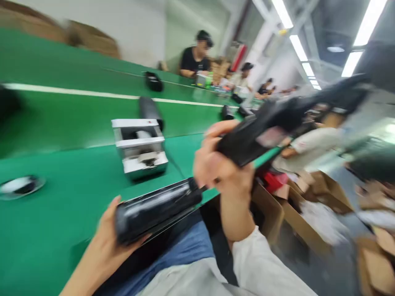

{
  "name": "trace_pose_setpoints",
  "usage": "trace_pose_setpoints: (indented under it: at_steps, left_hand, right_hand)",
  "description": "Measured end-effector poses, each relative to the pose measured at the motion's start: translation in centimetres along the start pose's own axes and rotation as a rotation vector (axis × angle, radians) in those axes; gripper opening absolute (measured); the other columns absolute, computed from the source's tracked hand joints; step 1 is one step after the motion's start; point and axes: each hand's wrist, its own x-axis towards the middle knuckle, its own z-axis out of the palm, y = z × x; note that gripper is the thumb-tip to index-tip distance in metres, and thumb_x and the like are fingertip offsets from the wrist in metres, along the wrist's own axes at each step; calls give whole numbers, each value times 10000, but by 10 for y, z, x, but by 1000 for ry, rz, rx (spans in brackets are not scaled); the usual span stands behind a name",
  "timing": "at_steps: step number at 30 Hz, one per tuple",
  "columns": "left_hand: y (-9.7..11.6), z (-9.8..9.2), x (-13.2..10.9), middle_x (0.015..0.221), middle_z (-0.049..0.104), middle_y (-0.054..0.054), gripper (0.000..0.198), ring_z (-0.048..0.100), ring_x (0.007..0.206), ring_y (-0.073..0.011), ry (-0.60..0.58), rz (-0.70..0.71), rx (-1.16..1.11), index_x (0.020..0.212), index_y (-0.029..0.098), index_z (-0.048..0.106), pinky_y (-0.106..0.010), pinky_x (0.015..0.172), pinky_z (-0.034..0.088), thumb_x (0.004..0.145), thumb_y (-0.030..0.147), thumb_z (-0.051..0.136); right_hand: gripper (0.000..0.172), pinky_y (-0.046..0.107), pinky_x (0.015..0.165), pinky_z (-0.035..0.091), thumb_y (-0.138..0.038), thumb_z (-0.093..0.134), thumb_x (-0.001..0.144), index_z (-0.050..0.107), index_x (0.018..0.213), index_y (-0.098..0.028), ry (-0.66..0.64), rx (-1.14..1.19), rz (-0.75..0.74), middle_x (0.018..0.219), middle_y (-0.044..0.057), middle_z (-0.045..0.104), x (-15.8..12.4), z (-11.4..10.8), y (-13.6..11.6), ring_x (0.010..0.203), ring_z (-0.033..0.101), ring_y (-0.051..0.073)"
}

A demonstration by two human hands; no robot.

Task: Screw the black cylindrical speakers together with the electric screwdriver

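My left hand (pixel 108 242) is wrapped round the wide end of a glossy black cylinder (pixel 154 209), tilted over my lap at the table's front edge. The cylinder's narrow end points up and right, close below my right hand (pixel 224 164). That hand is raised and closed on a long black piece (pixel 262 131), which stretches to the upper right and is smeared by motion. Whether this piece joins the cylinder, I cannot tell. Beyond my hands, a white and grey open-framed box-like device (pixel 140 146) stands on the green table (pixel 70 172).
Behind the device lies a dark cylinder (pixel 149 109). A clear-wrapped black-and-white item (pixel 21 186) sits at left. Open cartons (pixel 308 226) crowd the floor at right. Across the table a person (pixel 196 57) sits; another in a white sleeve (pixel 314 144) is at right.
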Motion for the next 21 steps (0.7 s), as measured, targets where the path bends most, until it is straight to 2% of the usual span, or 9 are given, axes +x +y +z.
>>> trace_pose_setpoints:
  at_steps: [2,4,8,12,16,19,21]
  left_hand:
    - [-5,-22,-25,1725,455,-173,1181,574,1537,-483,-22,-49,-19,1796,398,22,-749,1225,522,925,527,809]
    - [-3,-30,-29,1701,460,-194,1218,551,1558,-465,-50,-51,-50,1796,367,15,-714,1247,510,919,464,855]
    - [2,-28,-19,1650,490,-190,1274,547,1559,-435,-64,-57,-84,1794,362,12,-656,1258,520,888,351,908]
    - [3,-28,-21,1637,489,-185,1300,552,1546,-435,-71,-59,-110,1793,365,15,-659,1252,523,871,308,930]
    - [1,-28,-23,1643,481,-188,1327,559,1531,-439,-73,-77,-125,1793,373,15,-667,1241,530,853,280,947]
    - [1,-28,-22,1647,479,-188,1340,551,1539,-442,-70,-70,-124,1794,375,14,-668,1245,527,845,266,954]
    - [1,-27,-22,1645,486,-188,1345,554,1538,-442,-66,-65,-125,1795,373,17,-664,1245,529,840,272,958]
  right_hand:
    - [224,205,365,415,-184,833,909,694,1044,-296,145,-39,-140,594,-131,556,31,2,21,365,480,81]
    - [194,224,368,403,-209,822,901,641,922,-275,243,-99,-217,551,-128,513,56,10,46,362,475,91]
    - [191,262,425,471,-298,769,915,580,892,-283,254,-215,-225,559,-124,473,81,27,89,393,492,104]
    - [231,268,431,474,-394,790,951,587,942,-283,233,-333,-201,646,-96,525,91,31,124,440,513,99]
    - [270,281,424,485,-483,786,996,603,990,-284,218,-388,-161,697,-75,541,92,30,140,467,507,103]
    - [326,290,448,517,-547,774,1015,589,964,-283,189,-397,-200,721,-63,541,92,27,138,500,536,111]
    - [328,286,457,522,-527,769,1022,576,935,-278,181,-390,-235,738,-55,552,93,25,136,521,557,113]
